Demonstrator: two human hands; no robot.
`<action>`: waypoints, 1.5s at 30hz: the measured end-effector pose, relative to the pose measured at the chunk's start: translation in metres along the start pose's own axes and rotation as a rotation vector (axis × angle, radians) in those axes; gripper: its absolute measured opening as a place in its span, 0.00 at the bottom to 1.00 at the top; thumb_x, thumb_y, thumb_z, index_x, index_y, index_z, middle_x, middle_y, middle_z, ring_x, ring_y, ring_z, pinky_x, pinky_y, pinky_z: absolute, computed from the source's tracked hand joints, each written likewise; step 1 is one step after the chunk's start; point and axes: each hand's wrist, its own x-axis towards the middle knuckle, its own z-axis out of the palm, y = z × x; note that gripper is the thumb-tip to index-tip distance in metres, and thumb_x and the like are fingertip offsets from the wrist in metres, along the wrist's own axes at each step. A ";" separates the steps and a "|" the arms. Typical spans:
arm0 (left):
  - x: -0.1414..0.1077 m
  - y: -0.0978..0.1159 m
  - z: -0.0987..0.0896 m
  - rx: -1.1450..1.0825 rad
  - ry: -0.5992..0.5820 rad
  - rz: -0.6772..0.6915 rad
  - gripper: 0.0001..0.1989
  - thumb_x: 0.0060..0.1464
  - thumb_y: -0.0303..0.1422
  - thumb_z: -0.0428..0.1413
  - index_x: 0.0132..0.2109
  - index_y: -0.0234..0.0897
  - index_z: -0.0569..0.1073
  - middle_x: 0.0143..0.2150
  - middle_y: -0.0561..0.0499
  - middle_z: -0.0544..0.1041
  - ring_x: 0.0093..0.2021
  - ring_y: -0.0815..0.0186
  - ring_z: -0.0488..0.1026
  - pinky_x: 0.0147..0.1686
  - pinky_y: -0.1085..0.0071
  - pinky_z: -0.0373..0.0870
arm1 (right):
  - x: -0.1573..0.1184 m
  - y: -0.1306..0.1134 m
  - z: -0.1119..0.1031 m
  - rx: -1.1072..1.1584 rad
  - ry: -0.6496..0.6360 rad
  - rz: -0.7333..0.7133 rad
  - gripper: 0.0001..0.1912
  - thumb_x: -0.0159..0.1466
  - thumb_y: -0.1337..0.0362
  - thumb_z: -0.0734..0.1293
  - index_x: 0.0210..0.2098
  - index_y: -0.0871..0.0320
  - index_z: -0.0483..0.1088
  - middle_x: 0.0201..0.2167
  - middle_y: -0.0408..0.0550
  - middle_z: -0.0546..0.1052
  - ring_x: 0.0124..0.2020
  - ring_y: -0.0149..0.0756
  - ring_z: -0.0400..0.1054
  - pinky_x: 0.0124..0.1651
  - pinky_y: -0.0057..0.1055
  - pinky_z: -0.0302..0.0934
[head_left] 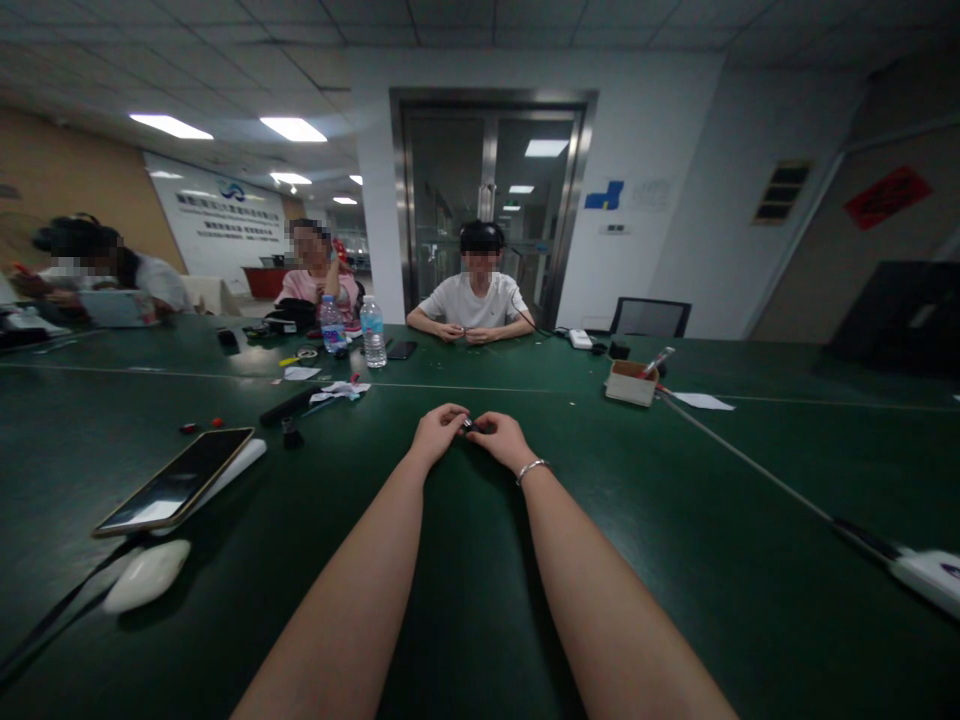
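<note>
Both my arms reach forward over the dark green table [480,560]. Between my fingertips is a small black and silver object [469,425], too small to make out its kind. My left hand [439,435] pinches it from the left with thumb and forefinger. From the right, my right hand [501,438] has its fingers closed on the same object; a silver bracelet [531,470] circles that wrist. The object is held low, close to the tabletop, and my fingers partly cover it.
At left lie a phone [180,480], a white mouse-shaped case [148,577] and a small black item [292,433]. Farther off are water bottles [373,332], papers [341,391] and a small box [631,384]. A cable [750,460] crosses the right side. Several people sit around the table.
</note>
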 end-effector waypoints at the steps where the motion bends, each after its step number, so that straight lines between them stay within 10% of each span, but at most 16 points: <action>1: 0.000 0.000 0.000 0.014 0.011 -0.003 0.15 0.49 0.40 0.55 0.40 0.36 0.75 0.32 0.49 0.77 0.29 0.68 0.73 0.30 0.73 0.68 | 0.000 0.000 0.000 -0.004 0.000 -0.003 0.11 0.49 0.63 0.71 0.31 0.60 0.73 0.30 0.45 0.76 0.31 0.32 0.67 0.36 0.28 0.60; 45: -0.001 0.000 0.004 0.077 0.013 0.078 0.13 0.49 0.36 0.56 0.42 0.37 0.76 0.37 0.48 0.78 0.37 0.66 0.74 0.40 0.70 0.70 | 0.001 0.000 0.001 -0.024 0.001 -0.038 0.10 0.50 0.63 0.71 0.31 0.60 0.73 0.30 0.45 0.76 0.32 0.33 0.67 0.37 0.29 0.60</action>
